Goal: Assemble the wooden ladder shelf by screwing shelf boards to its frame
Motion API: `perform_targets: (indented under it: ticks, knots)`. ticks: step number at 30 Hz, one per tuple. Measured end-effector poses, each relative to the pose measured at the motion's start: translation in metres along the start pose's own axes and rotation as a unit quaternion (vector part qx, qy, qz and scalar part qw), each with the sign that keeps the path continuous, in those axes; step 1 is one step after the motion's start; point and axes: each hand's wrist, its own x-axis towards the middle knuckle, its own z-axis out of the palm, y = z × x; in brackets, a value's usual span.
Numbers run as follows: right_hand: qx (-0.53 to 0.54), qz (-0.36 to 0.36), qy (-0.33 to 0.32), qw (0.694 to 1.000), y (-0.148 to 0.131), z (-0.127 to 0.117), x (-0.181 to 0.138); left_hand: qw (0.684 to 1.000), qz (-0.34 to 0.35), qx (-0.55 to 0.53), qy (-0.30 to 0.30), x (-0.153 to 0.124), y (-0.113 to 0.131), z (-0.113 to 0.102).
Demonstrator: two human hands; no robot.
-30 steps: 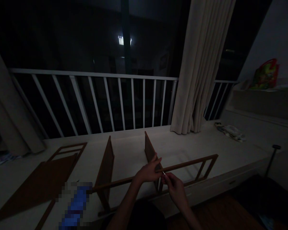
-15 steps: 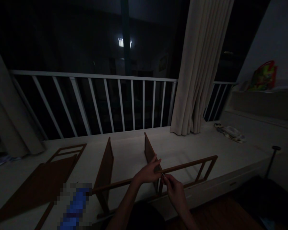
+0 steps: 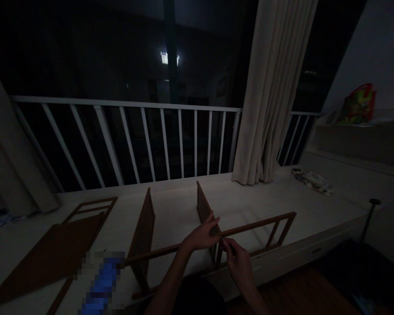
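A brown wooden rack frame (image 3: 259, 224) lies on its side on the white ledge, with two shelf boards standing up from it. My left hand (image 3: 202, 234) is closed over the rail where the right shelf board (image 3: 204, 203) meets it, thumb and fingers across the joint. Just right of that, my right hand (image 3: 238, 260) pinches a thin, light metal piece (image 3: 221, 238) against the rail; its exact kind is too small and dark to tell. The left shelf board (image 3: 142, 227) stands apart from both hands.
A loose wooden panel (image 3: 55, 249) and another frame (image 3: 98, 203) lie at left, near a blurred blue object (image 3: 101, 284). Behind are white railings (image 3: 128, 105) and a curtain (image 3: 265, 96). Gloves or cloth (image 3: 315, 181) lie at right; a dark upright handle (image 3: 369, 223) stands by the ledge.
Both hands keep their places at the joint. The right fingers and the thin metal piece have shifted very slightly; the whole view has drifted a little.
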Motion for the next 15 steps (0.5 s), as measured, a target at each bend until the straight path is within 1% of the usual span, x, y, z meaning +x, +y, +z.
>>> perform_targets:
  ticks: [8, 15]
  knots:
    - [-0.017, 0.002, 0.011, 1.0, -0.0005, 0.0043, -0.0031, 1.0, -0.006, 0.006, -0.002, 0.0, -0.0025, 0.0011]
    - [0.024, 0.003, -0.001, 1.0, -0.0049, 0.0079, -0.0039, 1.0, 0.001, -0.002, -0.002, 0.0007, -0.0053, 0.0023]
